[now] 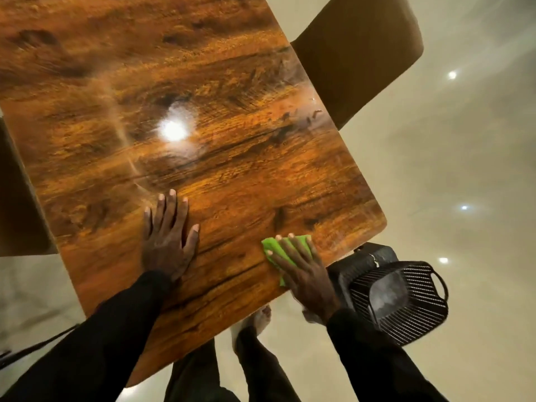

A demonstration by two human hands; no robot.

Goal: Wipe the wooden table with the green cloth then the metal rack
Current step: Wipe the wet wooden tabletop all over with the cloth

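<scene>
Black-sleeved arms reach over near edge of bench (232, 169). Left hand (168, 242) flat, palm down, fingers spread, holds nothing. Right hand (301, 268) flat, fingers spread, pressing green cloth (271, 245) onto bench by near right corner. Metal rack (400, 297) on floor just right of corner. Chair (356, 53) far right.

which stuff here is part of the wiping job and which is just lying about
Job: wooden table, green cloth under the right hand, black slatted rack beside the table.
Lying about: brown chair, top right; another chair, left edge.
</scene>
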